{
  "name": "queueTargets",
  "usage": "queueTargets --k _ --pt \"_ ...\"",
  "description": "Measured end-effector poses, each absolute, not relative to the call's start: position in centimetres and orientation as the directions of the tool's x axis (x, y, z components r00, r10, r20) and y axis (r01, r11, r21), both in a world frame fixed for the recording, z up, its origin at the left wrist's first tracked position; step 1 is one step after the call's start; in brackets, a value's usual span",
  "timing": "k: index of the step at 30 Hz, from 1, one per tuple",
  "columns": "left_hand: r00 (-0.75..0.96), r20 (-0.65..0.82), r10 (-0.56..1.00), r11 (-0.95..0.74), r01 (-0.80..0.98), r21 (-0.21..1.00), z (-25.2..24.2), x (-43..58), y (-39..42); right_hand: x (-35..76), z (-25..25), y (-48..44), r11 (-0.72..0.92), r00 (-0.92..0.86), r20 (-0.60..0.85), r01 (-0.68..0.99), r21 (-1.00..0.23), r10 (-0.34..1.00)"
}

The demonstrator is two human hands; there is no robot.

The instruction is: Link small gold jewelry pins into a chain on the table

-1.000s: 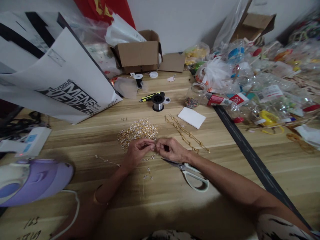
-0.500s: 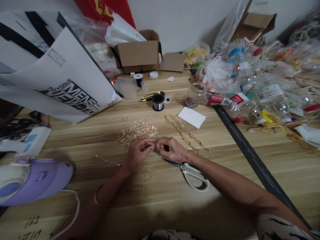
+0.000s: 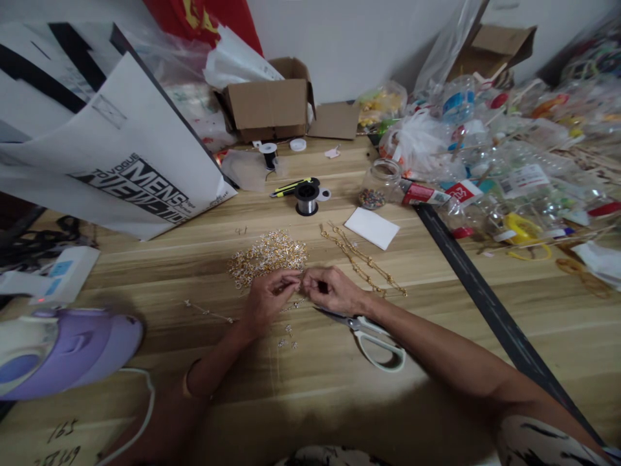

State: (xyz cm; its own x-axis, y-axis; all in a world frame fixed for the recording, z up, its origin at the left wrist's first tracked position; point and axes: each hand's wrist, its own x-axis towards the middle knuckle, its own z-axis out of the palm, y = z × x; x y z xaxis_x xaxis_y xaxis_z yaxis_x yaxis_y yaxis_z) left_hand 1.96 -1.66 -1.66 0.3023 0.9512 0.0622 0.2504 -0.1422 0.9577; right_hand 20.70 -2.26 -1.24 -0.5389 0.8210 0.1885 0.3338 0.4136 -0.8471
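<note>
My left hand (image 3: 268,294) and my right hand (image 3: 332,289) meet fingertip to fingertip over the table, both closed in a pinch. A thin silver beaded strand (image 3: 211,313) passes beneath my left hand and comes up at the fingers of both hands; the pinched part is too small to make out. Just behind them lies a heap of gold and silver ring-like pieces (image 3: 269,254). Several small clear beads (image 3: 288,336) rest in front. Scissors (image 3: 381,346) with pale handles lie under my right wrist, blades partly hidden. Gold beaded chains (image 3: 359,259) stretch out beyond my right hand.
Farther back are a wire spool (image 3: 307,199), a yellow-black cutter (image 3: 294,186), a jar of beads (image 3: 378,184) and a white card (image 3: 372,228). A big paper bag (image 3: 116,149) and purple appliance (image 3: 82,353) stand left. Plastic bottles (image 3: 519,181) crowd the right, beyond a black strip (image 3: 485,298).
</note>
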Motion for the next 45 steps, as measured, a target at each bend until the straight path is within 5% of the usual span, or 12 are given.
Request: queueTargets --k 45 --pt "0.303 0.066 0.951 -0.136 0.215 0.967 -1.71 1.97 -1.40 20.67 -1.20 -2.22 0.436 -0.556 0.195 0.340 -0.833 0.808"
